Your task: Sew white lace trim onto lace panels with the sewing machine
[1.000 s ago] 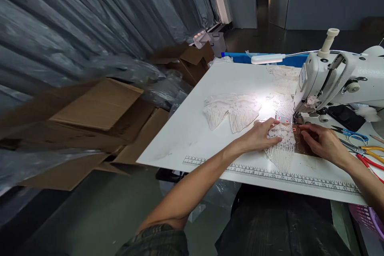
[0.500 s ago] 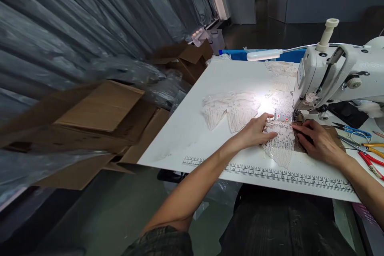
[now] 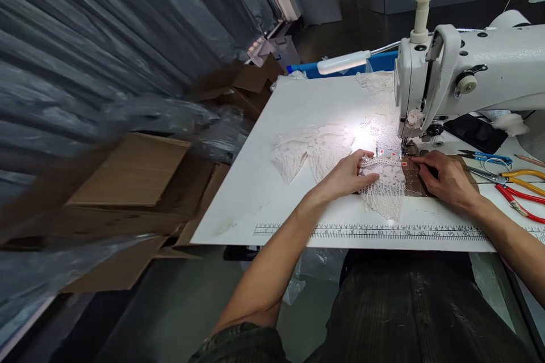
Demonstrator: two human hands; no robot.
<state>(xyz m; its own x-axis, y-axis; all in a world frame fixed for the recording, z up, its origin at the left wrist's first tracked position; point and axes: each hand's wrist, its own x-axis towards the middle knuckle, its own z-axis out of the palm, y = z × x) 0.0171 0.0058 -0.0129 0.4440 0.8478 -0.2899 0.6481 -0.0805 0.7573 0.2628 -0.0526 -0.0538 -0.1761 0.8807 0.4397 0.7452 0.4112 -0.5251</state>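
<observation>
I see a white table (image 3: 272, 193), ruler printed along its near edge. Lace pieces (image 3: 313, 147), sewing machine (image 3: 464, 68), scissors (image 3: 487, 156), pliers (image 3: 522, 195) lie on it

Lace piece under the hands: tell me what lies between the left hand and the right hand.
In the head view, the white lace piece spans the stretch between the left hand and the right hand, lying on a brown sheet below the needle.

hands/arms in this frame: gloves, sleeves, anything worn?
Both hands bare: left hand, right hand. No gloves, rings or watch show. Forearms are uncovered; a dark patterned sleeve ends near the left elbow. The right sleeve is out of frame.
</observation>
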